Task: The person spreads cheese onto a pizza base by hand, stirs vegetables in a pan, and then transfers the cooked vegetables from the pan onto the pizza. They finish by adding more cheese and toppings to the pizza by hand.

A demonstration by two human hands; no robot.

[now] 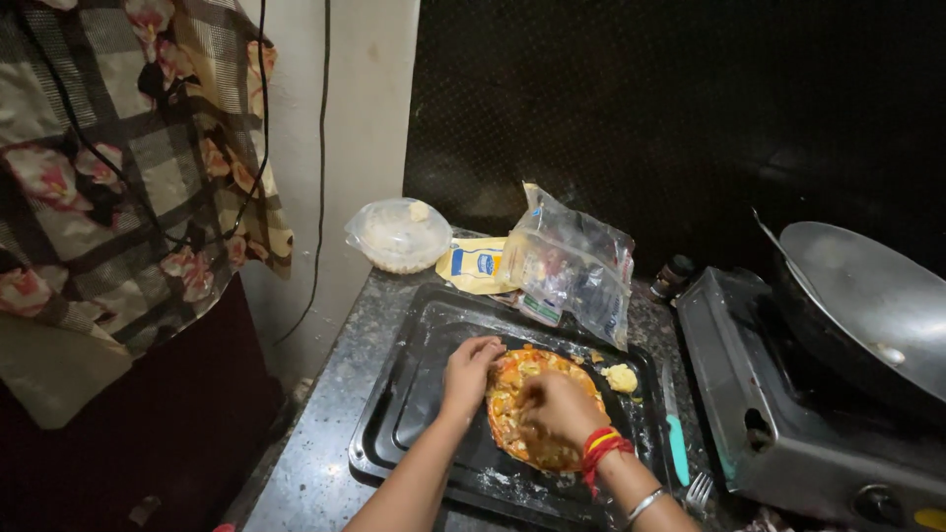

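A small round pizza with orange sauce and pale toppings lies on a black baking tray on the counter. My left hand rests at the pizza's left edge, fingers curled against the crust. My right hand, with red thread and a bangle on its wrist, lies on top of the pizza, fingertips pinched on the toppings; what it pinches is too small to tell. A pale yellow lump sits on the tray just right of the pizza.
A clear plastic bag, a yellow sachet and a covered plastic bowl stand behind the tray. A gas stove with a metal wok is at the right. A green-handled knife and a fork lie between tray and stove.
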